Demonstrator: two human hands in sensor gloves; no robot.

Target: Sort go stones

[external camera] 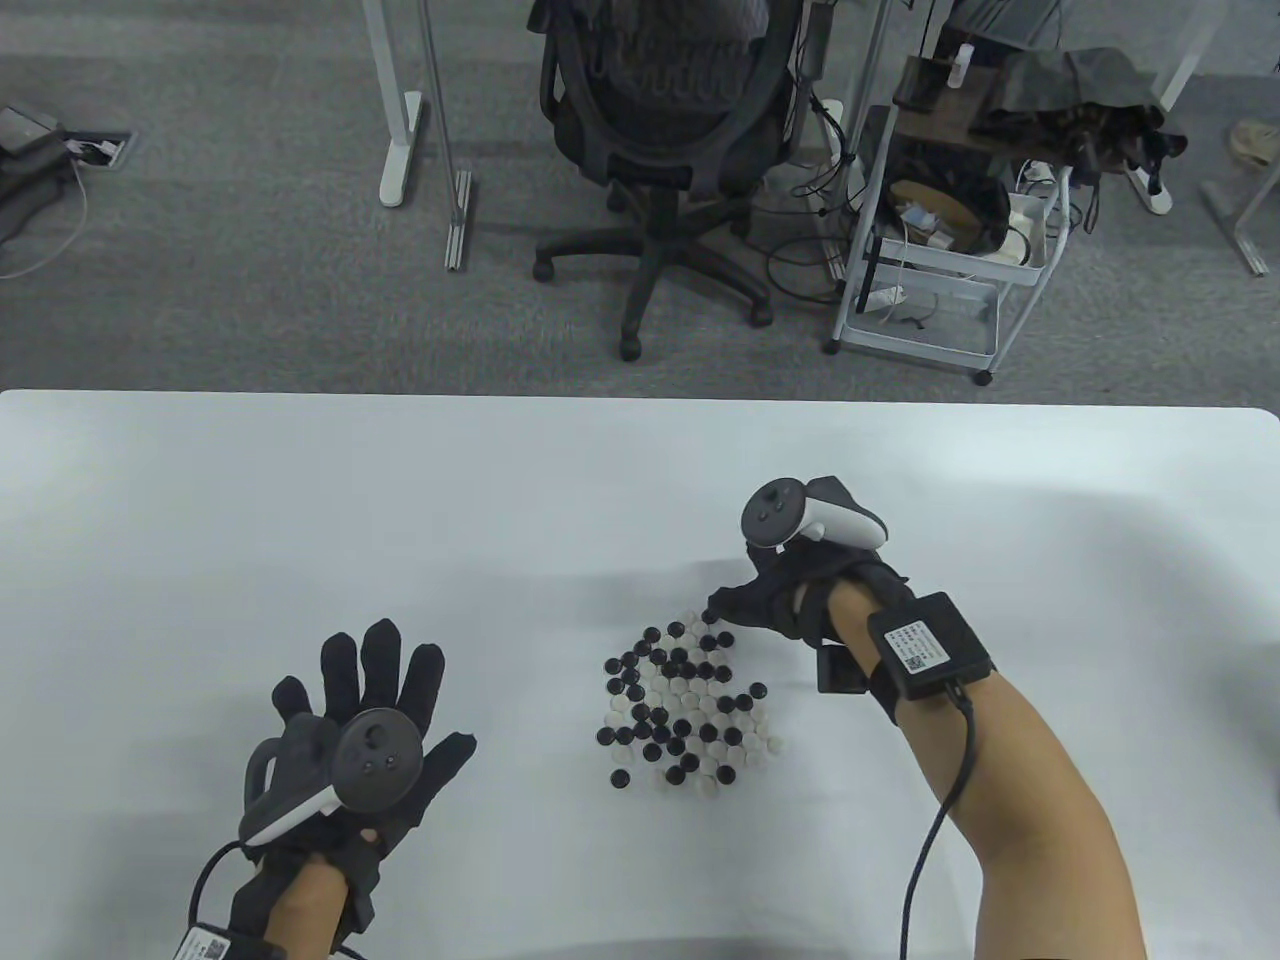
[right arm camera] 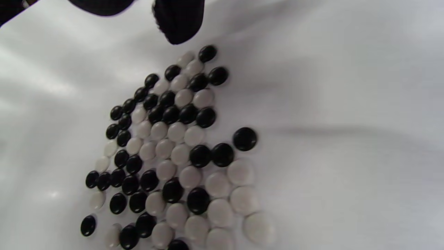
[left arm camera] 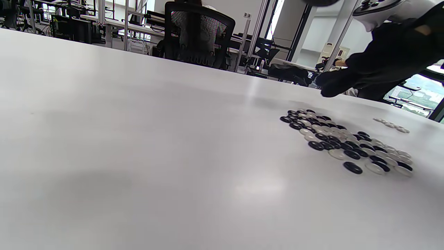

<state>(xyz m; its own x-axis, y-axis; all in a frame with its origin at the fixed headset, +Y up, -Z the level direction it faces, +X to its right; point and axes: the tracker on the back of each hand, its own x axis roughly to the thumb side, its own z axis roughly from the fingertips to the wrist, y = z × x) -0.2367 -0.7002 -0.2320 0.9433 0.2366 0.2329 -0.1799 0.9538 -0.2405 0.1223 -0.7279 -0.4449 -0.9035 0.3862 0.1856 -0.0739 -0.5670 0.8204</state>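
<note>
Flat on the table (external camera: 200,520), the left hand (external camera: 350,740) lies spread and empty. Mixed stones (external camera: 685,705) sit mid-table; the right hand (external camera: 790,595) reaches their far edge, and I cannot tell if it pinches anything. Best to lift one edge stone cleanly without scattering neighbours.

The table view looks steeply down from above and behind both hands, taking in the white surface (external camera: 200,500) and the floor beyond. The left wrist view sits low, almost skimming the surface, and faces across it toward the right hand (left arm camera: 374,69). The right wrist view is closest, looking down past that hand's fingertips (right arm camera: 178,21). All three share the patch of Go stones (external camera: 685,705) beside the right hand.
</note>
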